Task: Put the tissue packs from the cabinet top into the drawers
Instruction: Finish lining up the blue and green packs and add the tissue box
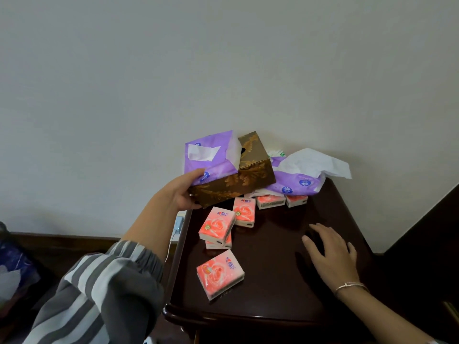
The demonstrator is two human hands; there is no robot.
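Note:
Several small pink tissue packs lie on the dark wooden cabinet top [273, 281]: one near the front [219, 273], a stacked pair [217, 225], and others [244, 211] toward the back. My left hand [185, 192] grips the left end of a brown-and-gold tissue box [236, 180], lifted and tilted, with a purple soft tissue pack [211, 156] resting on top under my thumb. A second purple pack [296, 182] with white tissue sticking out lies at the back right. My right hand [330, 252] rests flat on the cabinet top, fingers spread, holding nothing. No drawers are visible.
A pale wall stands right behind the cabinet. A charger and white cable [177, 228] hang beside the cabinet's left edge. A blue patterned bag [15, 264] sits low at the far left. Dark furniture [427, 219] borders the right side.

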